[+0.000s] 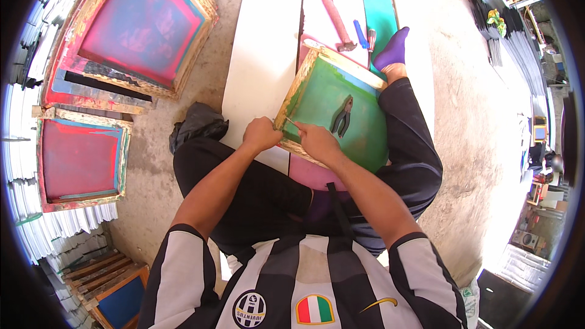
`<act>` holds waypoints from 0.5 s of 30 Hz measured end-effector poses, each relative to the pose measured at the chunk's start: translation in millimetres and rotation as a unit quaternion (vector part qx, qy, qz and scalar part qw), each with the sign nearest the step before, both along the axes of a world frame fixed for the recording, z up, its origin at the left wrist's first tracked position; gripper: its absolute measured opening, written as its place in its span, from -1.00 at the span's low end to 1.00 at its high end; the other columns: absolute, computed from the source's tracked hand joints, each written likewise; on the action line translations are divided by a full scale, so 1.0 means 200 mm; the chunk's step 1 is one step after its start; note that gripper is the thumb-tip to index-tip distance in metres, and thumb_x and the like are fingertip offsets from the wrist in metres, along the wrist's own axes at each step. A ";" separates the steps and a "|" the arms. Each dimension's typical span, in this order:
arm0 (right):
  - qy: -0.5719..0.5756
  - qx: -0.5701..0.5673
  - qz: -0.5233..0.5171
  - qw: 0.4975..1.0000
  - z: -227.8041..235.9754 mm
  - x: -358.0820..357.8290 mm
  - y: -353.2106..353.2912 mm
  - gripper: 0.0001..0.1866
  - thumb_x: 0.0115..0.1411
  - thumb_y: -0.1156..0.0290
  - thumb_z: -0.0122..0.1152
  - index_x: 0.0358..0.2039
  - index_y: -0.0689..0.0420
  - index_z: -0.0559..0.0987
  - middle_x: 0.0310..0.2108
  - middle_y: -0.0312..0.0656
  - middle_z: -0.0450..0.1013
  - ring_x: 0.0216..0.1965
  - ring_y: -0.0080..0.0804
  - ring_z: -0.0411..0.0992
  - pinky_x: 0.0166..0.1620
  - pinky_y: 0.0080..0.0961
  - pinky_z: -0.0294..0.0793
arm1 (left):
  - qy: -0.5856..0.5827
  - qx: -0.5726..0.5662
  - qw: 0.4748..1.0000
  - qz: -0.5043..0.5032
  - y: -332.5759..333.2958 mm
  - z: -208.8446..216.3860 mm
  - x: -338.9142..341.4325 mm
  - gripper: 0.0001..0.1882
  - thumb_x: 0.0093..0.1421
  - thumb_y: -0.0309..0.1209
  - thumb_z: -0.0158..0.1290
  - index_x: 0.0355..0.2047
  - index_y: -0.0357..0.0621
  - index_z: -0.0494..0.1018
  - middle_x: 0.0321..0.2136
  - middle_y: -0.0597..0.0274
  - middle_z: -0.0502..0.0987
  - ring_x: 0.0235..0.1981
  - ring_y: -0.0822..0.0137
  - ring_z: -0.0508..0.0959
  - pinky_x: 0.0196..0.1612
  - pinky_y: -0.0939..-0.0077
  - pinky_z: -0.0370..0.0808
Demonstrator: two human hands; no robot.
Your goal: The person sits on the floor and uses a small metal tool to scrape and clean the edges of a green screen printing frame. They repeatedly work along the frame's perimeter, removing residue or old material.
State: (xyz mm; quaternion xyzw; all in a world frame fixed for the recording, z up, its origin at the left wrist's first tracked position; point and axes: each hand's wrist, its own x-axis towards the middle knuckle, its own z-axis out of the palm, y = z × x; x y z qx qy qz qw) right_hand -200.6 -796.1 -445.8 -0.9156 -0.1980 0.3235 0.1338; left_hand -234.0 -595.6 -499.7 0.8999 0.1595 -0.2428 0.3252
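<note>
A wooden screen-printing frame (291,92) with green mesh (317,109) rests tilted over my lap. My left hand (263,134) is closed at the frame's near left corner, gripping its edge; its fingertips are partly hidden. Just right of it, my right hand (319,144) is closed over the near part of the frame. A short thin tip (290,122) pokes out from its fingers toward the left rail; what it belongs to is hidden in the hand. Pliers (342,117) with dark handles lie on the mesh.
Beyond the frame lie a hammer (336,21) with a reddish handle, a blue-handled tool (361,35), a screwdriver (372,38) and a teal panel (379,12), near my purple-socked foot (392,49). More screen frames (146,18) stand at left, beside a black bag (201,125).
</note>
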 end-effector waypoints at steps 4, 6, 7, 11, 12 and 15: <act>-0.067 -0.095 0.082 0.990 0.06 -0.04 -0.01 -0.48 0.44 0.25 -0.02 0.40 -0.13 0.41 -0.15 0.09 0.64 -0.16 0.13 0.62 -0.10 0.06 0.61 | -0.004 0.014 1.000 0.013 -0.01 0.00 -0.02 -0.63 -0.08 -0.24 0.18 -0.40 -0.33 0.70 -0.39 -0.30 0.67 -0.28 -0.22 0.71 -0.12 0.00 0.64; -0.015 -0.021 0.035 0.999 0.00 0.00 -0.03 -0.49 0.47 0.22 -0.05 0.41 -0.20 0.38 -0.17 0.09 0.64 -0.18 0.15 0.62 -0.11 0.08 0.60 | -0.011 0.013 1.000 0.015 -0.01 0.00 -0.02 -0.63 -0.08 -0.25 0.17 -0.41 -0.34 0.70 -0.39 -0.30 0.67 -0.28 -0.21 0.71 -0.12 0.00 0.64; 0.010 0.015 0.008 1.000 -0.04 0.03 -0.06 -0.49 0.49 0.21 -0.06 0.42 -0.23 0.37 -0.18 0.09 0.64 -0.20 0.15 0.62 -0.12 0.08 0.60 | -0.004 0.013 1.000 0.013 -0.01 0.01 -0.02 -0.64 -0.08 -0.25 0.17 -0.40 -0.32 0.70 -0.39 -0.29 0.67 -0.28 -0.21 0.71 -0.12 0.00 0.64; -0.016 0.175 0.007 0.984 -0.34 0.05 -0.18 -0.49 0.49 0.18 -0.06 0.42 -0.32 0.36 -0.20 0.08 0.63 -0.19 0.14 0.62 -0.11 0.08 0.59 | -0.006 0.008 1.000 0.006 -0.02 0.02 -0.01 -0.65 -0.07 -0.25 0.16 -0.38 -0.26 0.72 -0.41 -0.27 0.67 -0.29 -0.20 0.70 -0.12 0.01 0.64; -0.002 0.086 0.028 0.996 -0.14 0.04 -0.11 -0.50 0.49 0.18 -0.05 0.41 -0.31 0.39 -0.18 0.08 0.63 -0.17 0.14 0.62 -0.08 0.06 0.59 | -0.011 0.009 1.000 0.011 0.01 0.01 -0.03 -0.66 -0.07 -0.25 0.16 -0.38 -0.24 0.72 -0.41 -0.26 0.67 -0.30 -0.20 0.70 -0.12 0.01 0.64; -0.012 -0.017 0.039 0.999 0.01 0.02 -0.08 -0.54 0.49 0.20 -0.03 0.36 -0.28 0.47 -0.09 0.07 0.63 -0.13 0.16 0.61 -0.01 0.00 0.59 | -0.041 0.001 0.999 0.016 0.01 0.00 -0.03 -0.63 -0.06 -0.23 0.14 -0.36 -0.24 0.71 -0.53 -0.25 0.61 -0.41 -0.23 0.66 -0.19 -0.01 0.60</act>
